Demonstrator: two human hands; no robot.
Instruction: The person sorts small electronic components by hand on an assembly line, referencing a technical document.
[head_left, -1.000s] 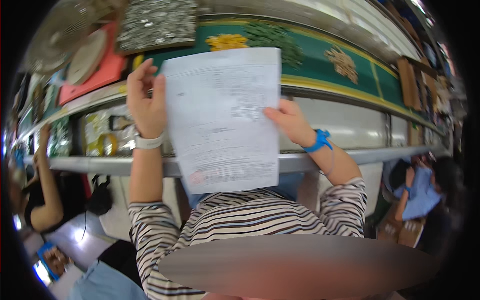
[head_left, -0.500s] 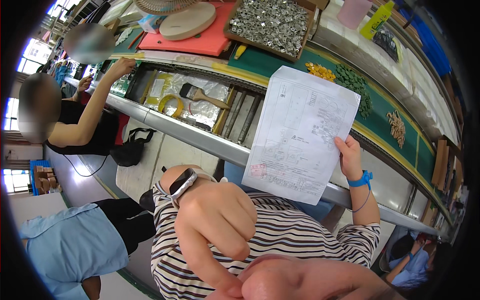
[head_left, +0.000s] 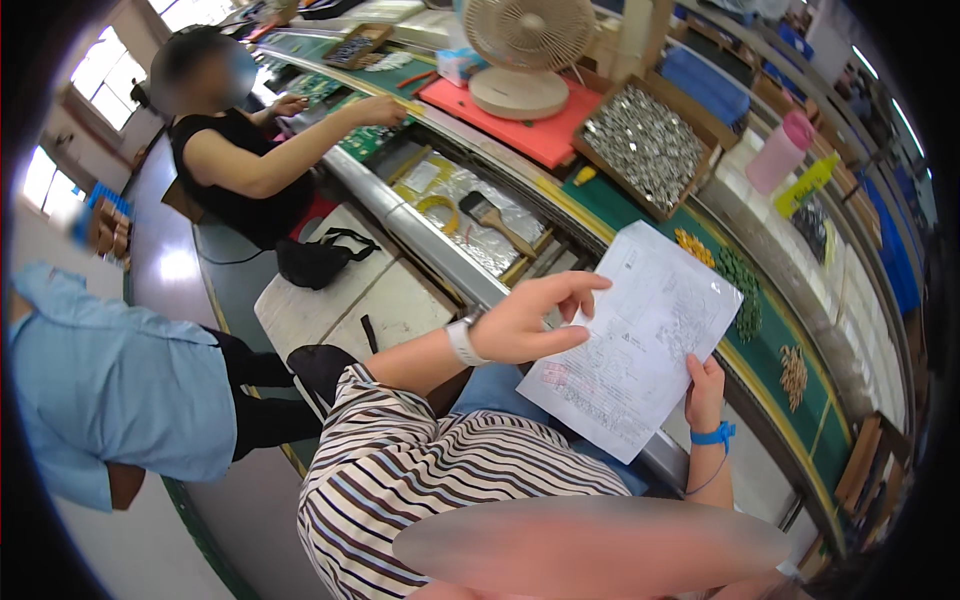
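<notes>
My right hand, with a blue wrist strap, grips the right edge of a printed paper sheet between thumb and fingers. Small drawings, text and a red stamp cover the sheet, which is tilted above the near edge of the workbench. Over its left side reaches my left hand, a white-banded watch on its wrist. Its thumb and forefinger are apart, the other fingers partly bent, with nothing visible between them. Whether the fingertips touch the paper, I cannot tell.
Beyond the sheet lie piles of yellow parts, green parts and tan parts. A box of metal pieces and a fan stand farther back. A brush lies in a tray. Two people are at left.
My left hand has come down from near my head to the sheet, its fingers spreading. My right hand still holds the paper. The view has shifted, showing more of the bench's far left.
</notes>
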